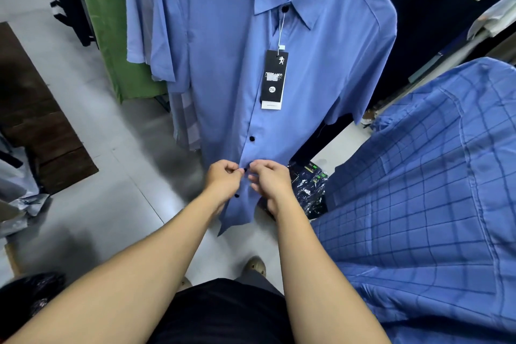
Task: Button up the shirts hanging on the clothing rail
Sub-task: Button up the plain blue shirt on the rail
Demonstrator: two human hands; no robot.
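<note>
- Head view is showing me a blue shirt (pixel 223 64) hanging front-on in the middle of the frame, collar at the top and hem low, by the person's hands.
- The left hand (pixel 223 179) is pinching the shirt's front edge low on the placket, fingers curling together on the cloth.
- The right hand (pixel 270 179) is gripping the opposite edge just beside it, thumb and fingers clamping on the fabric; the two hands are almost touching.
- A black button (pixel 245 169) is showing in the narrow gap between the hands; I cannot tell whether it is sitting through its hole.
- An upper button (pixel 252 138) is lying on the closed placket above the hands, and a collar button (pixel 284 9) is sitting at the neck.
- A lower button (pixel 237 195) is showing beneath the left hand, near the hem.
- A black tag (pixel 274 79) is hanging on a string from the neck, lying against the chest beside the placket.
- A checked shirt (pixel 418 204) is filling the right side of the frame, close to the camera and near the right forearm.
- A green garment (pixel 111 36) is hanging behind the shirt at the left.
- Plastic bags (pixel 310 187) are lying on the grey floor (pixel 97 134) just beyond the right hand.
- A dark mat (pixel 33 109) is lying on the floor at the far left.
- A shoe (pixel 255 265) is showing low between the forearms.
</note>
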